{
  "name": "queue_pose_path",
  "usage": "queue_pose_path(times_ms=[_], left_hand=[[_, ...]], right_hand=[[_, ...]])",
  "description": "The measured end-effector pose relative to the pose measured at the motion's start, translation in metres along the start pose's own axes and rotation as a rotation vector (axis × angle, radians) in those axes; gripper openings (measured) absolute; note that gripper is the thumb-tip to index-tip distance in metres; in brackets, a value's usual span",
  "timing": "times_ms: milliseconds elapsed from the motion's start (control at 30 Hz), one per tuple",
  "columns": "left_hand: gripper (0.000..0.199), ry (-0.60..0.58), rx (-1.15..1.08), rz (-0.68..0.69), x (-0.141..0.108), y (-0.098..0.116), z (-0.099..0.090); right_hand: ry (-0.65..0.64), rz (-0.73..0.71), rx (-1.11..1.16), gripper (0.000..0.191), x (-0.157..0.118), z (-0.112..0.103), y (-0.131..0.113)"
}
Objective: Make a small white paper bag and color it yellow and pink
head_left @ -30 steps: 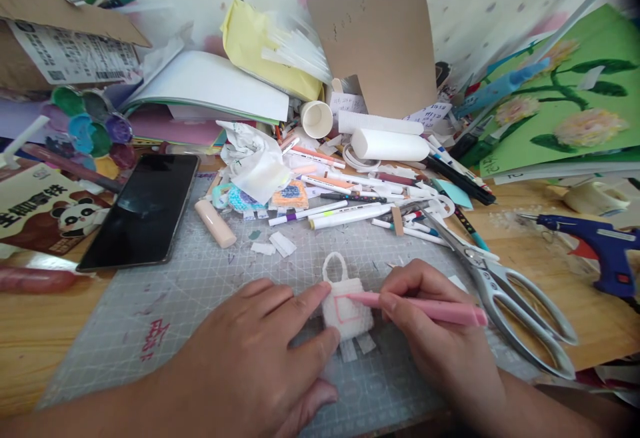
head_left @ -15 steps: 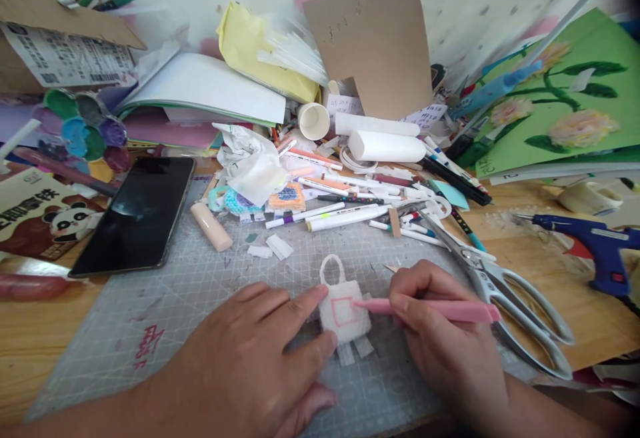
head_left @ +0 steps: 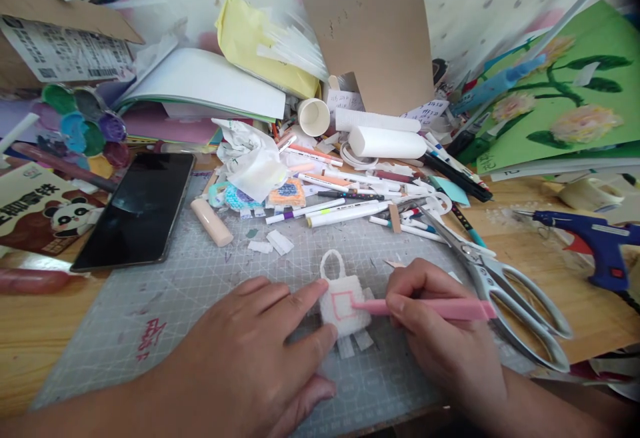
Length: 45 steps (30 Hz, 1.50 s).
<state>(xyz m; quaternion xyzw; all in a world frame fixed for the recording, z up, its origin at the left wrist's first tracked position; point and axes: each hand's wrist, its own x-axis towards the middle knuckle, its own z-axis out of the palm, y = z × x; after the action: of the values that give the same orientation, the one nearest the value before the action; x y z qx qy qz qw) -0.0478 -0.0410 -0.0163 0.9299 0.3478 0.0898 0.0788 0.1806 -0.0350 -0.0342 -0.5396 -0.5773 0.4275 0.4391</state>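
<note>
A small white bag-shaped piece [head_left: 350,325] with a loop handle lies on the grey cutting mat [head_left: 200,305]. Its face carries a pink square outline. The fingers of my left hand [head_left: 260,338] are spread, with the index and another fingertip touching the left edge of the piece. In my right hand [head_left: 435,331] is a pink marker [head_left: 450,309], held in a pinch, its tip on the right side of the outline. Strips of whitish tape stick out beneath and beside the piece.
Large scissors [head_left: 505,291] lie right of my right hand, with a blue glue gun [head_left: 600,241] farther right. A black phone [head_left: 137,211] is at left. Markers [head_left: 345,215], a beige cylinder [head_left: 211,222] and crumpled tissue [head_left: 255,161] lie beyond the hands.
The pink marker's tip has moved very slightly along the right side of the outline. The whole view has shifted slightly; both hands keep nearly the same pose.
</note>
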Motion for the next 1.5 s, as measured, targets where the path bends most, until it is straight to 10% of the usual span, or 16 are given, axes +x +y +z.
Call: queue_pose_path(times_ms=[1500], left_hand=[[0.028, 0.024, -0.020, 0.000, 0.0007, -0.0009, 0.0001]], right_hand=[[-0.039, -0.043, -0.003, 0.021, 0.0002, -0.0005, 0.0058]])
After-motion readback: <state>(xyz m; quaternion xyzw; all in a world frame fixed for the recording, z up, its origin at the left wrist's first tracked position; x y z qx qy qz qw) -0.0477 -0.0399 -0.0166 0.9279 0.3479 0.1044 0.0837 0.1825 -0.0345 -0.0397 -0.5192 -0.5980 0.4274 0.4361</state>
